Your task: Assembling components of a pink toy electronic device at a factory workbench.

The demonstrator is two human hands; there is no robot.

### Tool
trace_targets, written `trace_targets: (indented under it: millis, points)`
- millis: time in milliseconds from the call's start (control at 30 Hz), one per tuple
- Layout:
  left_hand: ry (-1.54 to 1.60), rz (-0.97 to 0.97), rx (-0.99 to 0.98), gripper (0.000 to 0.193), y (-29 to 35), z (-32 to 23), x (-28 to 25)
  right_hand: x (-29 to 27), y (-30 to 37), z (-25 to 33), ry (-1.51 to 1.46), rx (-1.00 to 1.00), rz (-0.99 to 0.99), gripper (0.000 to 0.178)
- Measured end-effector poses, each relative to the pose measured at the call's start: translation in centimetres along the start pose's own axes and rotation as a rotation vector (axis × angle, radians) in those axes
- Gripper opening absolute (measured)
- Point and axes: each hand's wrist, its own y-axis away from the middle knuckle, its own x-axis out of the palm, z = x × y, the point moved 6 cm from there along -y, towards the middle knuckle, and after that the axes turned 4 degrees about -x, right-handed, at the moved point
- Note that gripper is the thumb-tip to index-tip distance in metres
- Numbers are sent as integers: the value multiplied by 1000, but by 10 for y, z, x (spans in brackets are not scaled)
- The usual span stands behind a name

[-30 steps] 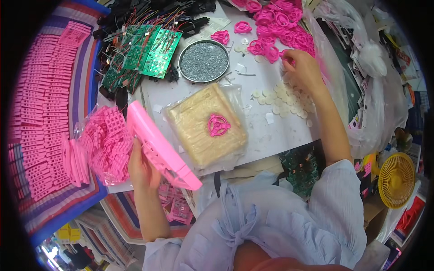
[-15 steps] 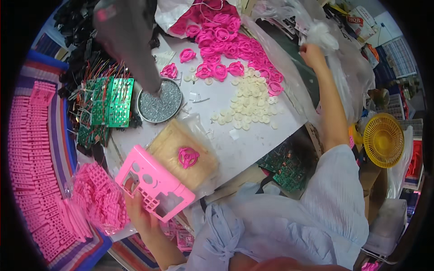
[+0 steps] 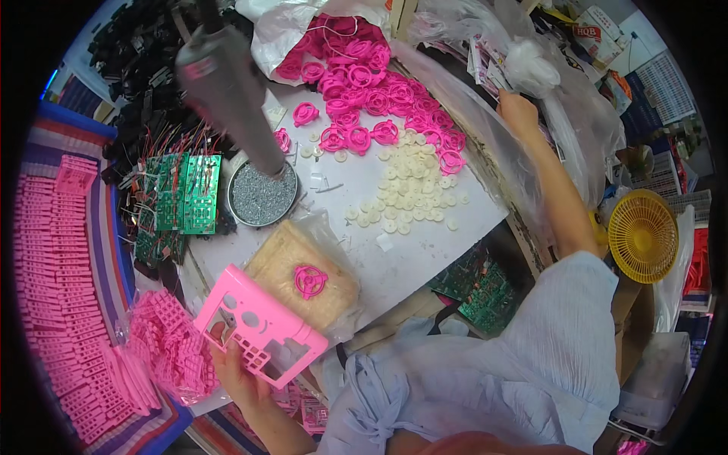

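My left hand (image 3: 241,377) grips a bright pink plastic casing (image 3: 262,322) by its near lower edge. The casing has round holes, a grid of small square openings and a larger window; it is tilted beside a foam block (image 3: 303,269) wrapped in clear plastic. On that block lies a magenta ring-shaped plastic part (image 3: 309,280). At the far right, my right hand (image 3: 519,115) is closed, its fingertips curled at the edge of some printed sheets (image 3: 485,64) among clear plastic bags. Whatever it pinches is hidden.
A grey electric screwdriver (image 3: 227,98) hangs above a round dish of screws (image 3: 262,196). Magenta rings (image 3: 364,98) spill from a white sack near cream discs (image 3: 413,186). Green circuit boards (image 3: 201,193) and pink grid parts (image 3: 171,341) lie left; a yellow basket (image 3: 643,235) stands right.
My right hand has moved slightly, and the printed sheets beside it show more. The screwdriver hangs a little differently. My left hand keeps hold of the pink casing.
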Motion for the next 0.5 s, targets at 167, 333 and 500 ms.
trace_targets:
  millis: [167,333,500]
  points:
    - [-49,-24,37,64,-1,-4,26,-73,22,12,-369,-39,-279,34]
    - [-245,11,293,79,-8,-15,39,-97,20,-18,-1443,164,-334,30]
    - [-357,-37,368,82,-6,-20,43,-194,46,105,-1873,40,-298,34]
